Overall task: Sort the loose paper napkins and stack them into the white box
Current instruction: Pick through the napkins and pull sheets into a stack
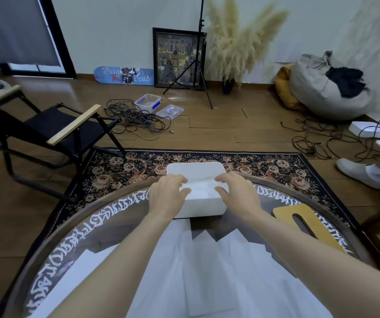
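At centre frame: I reach both arms forward over a round dark table (47, 260) with white lettering round its rim.
Step in hand: I judge I am loading napkins into the white box (204, 206), pressing a batch down inside.
Left hand (166, 195): fingers curl over the box's left edge, thumb against its side; whether they pinch paper I cannot tell.
Right hand (236, 191): fingers curl over the right edge, thumb inside; holding paper or only the rim, I cannot tell.
Box: white, rounded corners, open top, at the table's far edge just above centre frame, with white paper inside.
Loose napkins (207, 267): white sheets overlapping across the lower centre, between my forearms.
Next move: probably draw both hands back and gather more sheets squarely.
Right of box: a tan slotted lid (310, 223) lies flat.
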